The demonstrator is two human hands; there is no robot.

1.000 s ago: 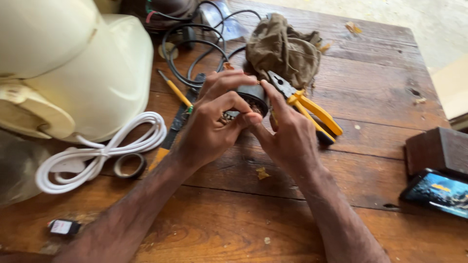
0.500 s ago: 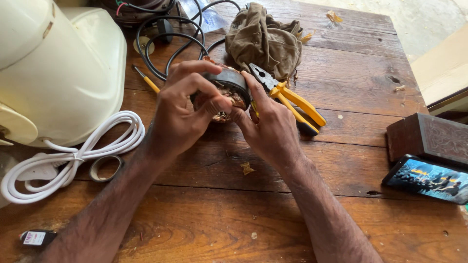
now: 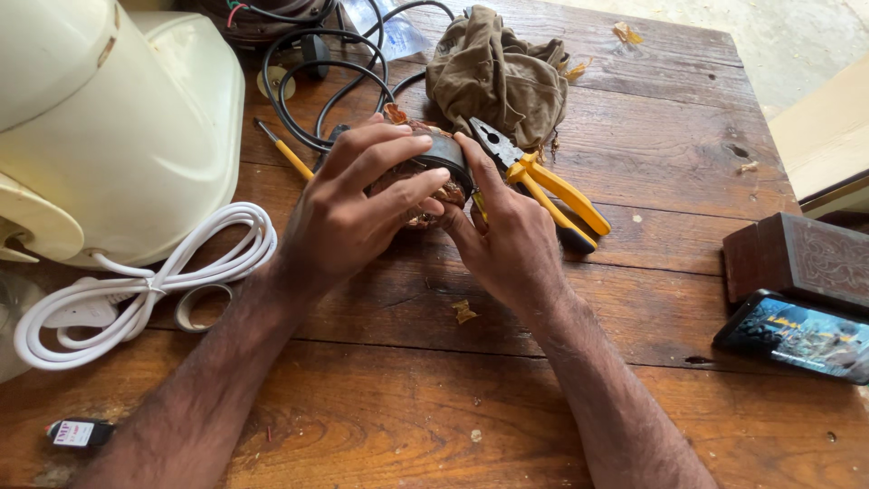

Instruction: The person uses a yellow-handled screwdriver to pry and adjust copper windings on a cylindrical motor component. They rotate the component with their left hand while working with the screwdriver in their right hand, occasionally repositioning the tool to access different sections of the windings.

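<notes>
Yellow-handled pliers (image 3: pixel 543 186) lie just right of the hands, jaws toward an olive cloth bundle (image 3: pixel 498 72) at the far edge, handles slanting toward the near right. A yellow screwdriver (image 3: pixel 285 152) lies left of the hands, crossed by looped black cable (image 3: pixel 317 100). Farther left stand a cream plastic appliance housing (image 3: pixel 109 127), a coiled white cord (image 3: pixel 136 290) and a tape roll (image 3: pixel 201 306). At the right sit a dark carved wooden box (image 3: pixel 806 258) and a lit phone (image 3: pixel 797 335). The left hand (image 3: pixel 353 222) and right hand (image 3: pixel 507 240) together grip a small motor winding (image 3: pixel 434 167), a dark ring with copper wire, held just above the table's middle; fingers cover much of it, so its axis cannot be told. The worn wooden plank table (image 3: pixel 434 398) has scattered crumbs; pale ground shows beyond its far corner.
</notes>
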